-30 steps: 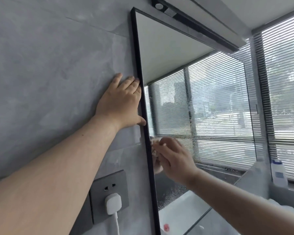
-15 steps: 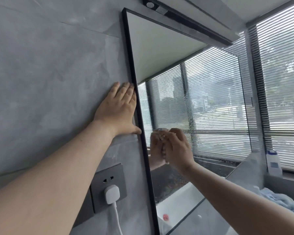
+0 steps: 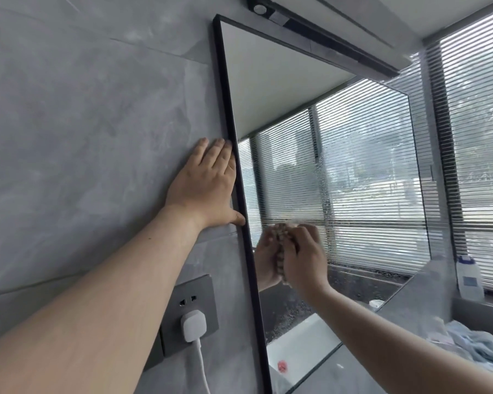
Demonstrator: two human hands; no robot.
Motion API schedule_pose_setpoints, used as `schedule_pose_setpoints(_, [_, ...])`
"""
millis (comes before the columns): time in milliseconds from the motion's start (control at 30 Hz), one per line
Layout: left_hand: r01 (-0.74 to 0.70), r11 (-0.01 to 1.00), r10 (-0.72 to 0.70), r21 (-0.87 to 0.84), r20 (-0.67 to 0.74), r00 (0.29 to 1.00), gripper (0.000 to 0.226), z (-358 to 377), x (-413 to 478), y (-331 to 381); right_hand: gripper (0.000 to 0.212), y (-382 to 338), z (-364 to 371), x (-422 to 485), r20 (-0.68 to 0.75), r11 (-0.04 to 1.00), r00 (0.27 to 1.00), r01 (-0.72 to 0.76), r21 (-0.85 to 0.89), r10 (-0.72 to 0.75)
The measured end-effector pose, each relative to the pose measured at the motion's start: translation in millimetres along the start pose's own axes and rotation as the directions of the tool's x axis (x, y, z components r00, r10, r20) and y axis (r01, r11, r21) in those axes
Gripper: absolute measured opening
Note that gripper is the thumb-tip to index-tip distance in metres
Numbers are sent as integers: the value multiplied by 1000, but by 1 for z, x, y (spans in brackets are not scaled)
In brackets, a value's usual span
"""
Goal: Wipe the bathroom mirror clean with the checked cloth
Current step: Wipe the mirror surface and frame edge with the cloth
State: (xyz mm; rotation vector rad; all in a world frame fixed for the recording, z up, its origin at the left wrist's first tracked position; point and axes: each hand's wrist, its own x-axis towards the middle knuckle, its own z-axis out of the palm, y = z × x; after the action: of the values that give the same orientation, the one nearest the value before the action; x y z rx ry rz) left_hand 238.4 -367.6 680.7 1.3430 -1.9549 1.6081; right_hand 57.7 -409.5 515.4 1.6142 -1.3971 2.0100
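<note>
— While the left hand (image 3: 208, 186) lies flat on the wall (image 3: 83, 123), fingers together pointing up beside the mirror (image 3: 296, 89), where's the checked cloth (image 3: 281, 240)?
— Centre frame: bunched, long side upright, gripped by the right hand (image 3: 303, 258) with curled fingers against the glass.

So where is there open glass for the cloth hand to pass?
Free: the glass of the black-framed mirror, from the right hand out to its far edge and above it. Crowded: the near edge, where the thumb of the left hand overlaps the frame near the checked cloth.
</note>
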Motion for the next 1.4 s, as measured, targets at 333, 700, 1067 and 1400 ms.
schedule_pose_setpoints(333, [17,999,-17,-44,-4,1000,133,1,0,0,20,-18,1,47,-116,982,984,-117,151,136])
schedule_pose_setpoints(700, [7,996,-11,-88,-42,999,134,-3,-2,0,32,13,-5,54,-118,962,956,-257,94,267])
schedule_pose_setpoints(1067, [13,992,-20,-126,-57,998,134,-1,-3,0,37,-53,5,59,8,905,908,419,-75,-419])
schedule_pose_setpoints(1400, [4,994,-11,-107,-65,998,132,0,-3,0,40,19,4,9,34,667,681,724,-175,-731])
